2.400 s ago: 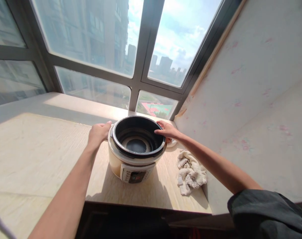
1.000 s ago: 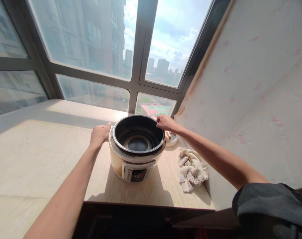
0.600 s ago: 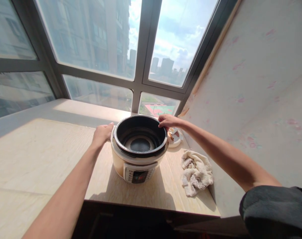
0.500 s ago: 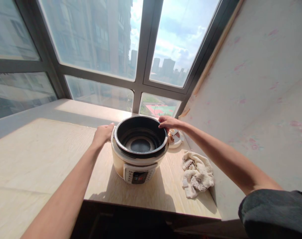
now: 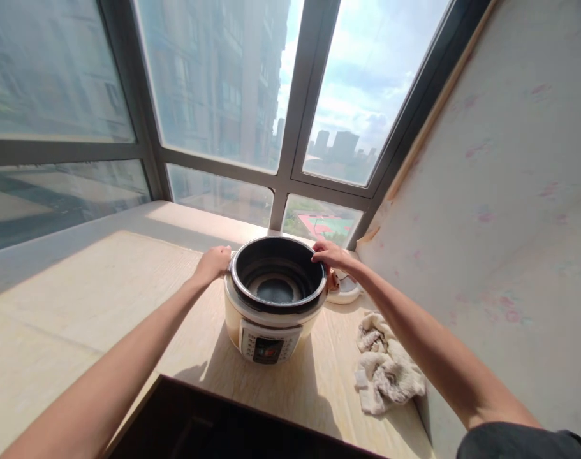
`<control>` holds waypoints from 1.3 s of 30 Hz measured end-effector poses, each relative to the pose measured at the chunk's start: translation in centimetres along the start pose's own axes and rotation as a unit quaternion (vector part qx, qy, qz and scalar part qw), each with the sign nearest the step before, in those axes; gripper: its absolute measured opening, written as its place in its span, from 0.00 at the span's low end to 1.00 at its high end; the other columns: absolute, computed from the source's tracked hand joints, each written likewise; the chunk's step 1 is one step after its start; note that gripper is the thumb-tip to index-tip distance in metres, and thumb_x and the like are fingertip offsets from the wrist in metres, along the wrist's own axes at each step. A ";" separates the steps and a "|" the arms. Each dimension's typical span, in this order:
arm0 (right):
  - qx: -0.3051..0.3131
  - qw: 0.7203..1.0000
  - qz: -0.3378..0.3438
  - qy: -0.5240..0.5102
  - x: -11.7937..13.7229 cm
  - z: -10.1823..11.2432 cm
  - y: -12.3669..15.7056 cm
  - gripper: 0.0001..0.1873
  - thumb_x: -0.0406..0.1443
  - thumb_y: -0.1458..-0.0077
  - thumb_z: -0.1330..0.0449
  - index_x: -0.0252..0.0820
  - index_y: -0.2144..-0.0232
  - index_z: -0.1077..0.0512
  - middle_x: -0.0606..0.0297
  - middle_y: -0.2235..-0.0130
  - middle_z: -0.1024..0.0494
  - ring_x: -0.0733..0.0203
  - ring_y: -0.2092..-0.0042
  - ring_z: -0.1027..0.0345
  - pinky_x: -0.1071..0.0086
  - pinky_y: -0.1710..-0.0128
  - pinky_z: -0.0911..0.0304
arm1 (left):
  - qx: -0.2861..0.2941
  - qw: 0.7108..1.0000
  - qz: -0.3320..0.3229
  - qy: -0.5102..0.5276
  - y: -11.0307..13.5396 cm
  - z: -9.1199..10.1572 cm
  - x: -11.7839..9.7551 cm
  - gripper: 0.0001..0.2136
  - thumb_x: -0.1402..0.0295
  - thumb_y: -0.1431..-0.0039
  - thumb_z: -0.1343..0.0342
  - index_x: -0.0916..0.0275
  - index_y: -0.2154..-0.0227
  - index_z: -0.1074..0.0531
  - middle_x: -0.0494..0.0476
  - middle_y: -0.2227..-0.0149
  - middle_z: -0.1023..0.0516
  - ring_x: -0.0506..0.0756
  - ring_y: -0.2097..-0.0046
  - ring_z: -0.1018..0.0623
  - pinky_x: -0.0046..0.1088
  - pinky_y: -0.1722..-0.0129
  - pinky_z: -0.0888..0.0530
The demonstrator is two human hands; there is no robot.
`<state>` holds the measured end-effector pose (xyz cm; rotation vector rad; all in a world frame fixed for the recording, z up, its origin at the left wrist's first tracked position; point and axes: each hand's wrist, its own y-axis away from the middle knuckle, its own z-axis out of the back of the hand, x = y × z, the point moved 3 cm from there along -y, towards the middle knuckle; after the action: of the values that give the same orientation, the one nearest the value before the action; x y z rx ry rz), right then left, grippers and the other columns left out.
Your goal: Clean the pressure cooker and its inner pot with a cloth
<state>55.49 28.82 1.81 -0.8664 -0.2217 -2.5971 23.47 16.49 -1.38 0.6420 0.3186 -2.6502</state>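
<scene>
A cream electric pressure cooker [image 5: 252, 325] without a lid stands on a pale wooden counter [image 5: 103, 287]. Its black inside is empty and its control panel faces me. My left hand [image 5: 214, 262] is closed on the cooker's left rim. My right hand [image 5: 330, 254] grips the far right of the rim with its fingers curled over the edge. Both my arms reach forward from the lower corners of the picture.
A crumpled white cloth [image 5: 386, 370] lies to the right of the cooker by the wall. A small white round object [image 5: 346, 290] sits behind the cooker's right side. Large windows [image 5: 213, 83] rise behind the counter and a pale wall [image 5: 510, 178] closes the right side.
My view has swung left and back a little. My right hand slid from the inner right rim to the far right rim. The cooker and my left hand kept their places.
</scene>
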 end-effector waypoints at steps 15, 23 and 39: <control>0.018 0.998 -0.030 -0.042 0.2 -0.7 0.6 0.06 0.33 0.51 0.37 0.41 0.67 0.29 0.73 0.78 0.31 0.65 0.77 0.34 0.75 0.78 0.41 | 0.037 0.996 -0.068 -0.044 0.4 0.8 -0.2 0.20 0.65 0.32 0.59 0.65 0.66 0.20 0.71 0.55 0.15 0.64 0.51 0.17 0.33 0.52 0.26; -0.006 0.999 -0.022 -0.025 0.7 -0.5 1.1 0.04 0.32 0.50 0.37 0.40 0.68 0.28 0.72 0.77 0.30 0.66 0.74 0.35 0.76 0.76 0.43 | 0.030 0.996 -0.086 -0.012 0.8 0.7 0.0 0.20 0.65 0.34 0.59 0.65 0.65 0.20 0.69 0.59 0.15 0.65 0.55 0.17 0.36 0.56 0.25; -0.079 0.997 0.006 -0.027 0.5 -0.7 1.6 0.08 0.33 0.51 0.38 0.41 0.66 0.23 0.68 0.71 0.25 0.63 0.67 0.32 0.73 0.71 0.42 | -0.088 0.976 -0.092 0.176 3.0 0.4 -1.2 0.21 0.68 0.51 0.46 0.58 0.56 0.15 0.59 0.47 0.16 0.66 0.36 0.26 0.45 0.33 0.33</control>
<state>55.40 26.99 1.63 -0.9908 -0.0270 -2.6093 25.58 14.09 -0.81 1.0692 0.7375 -2.6276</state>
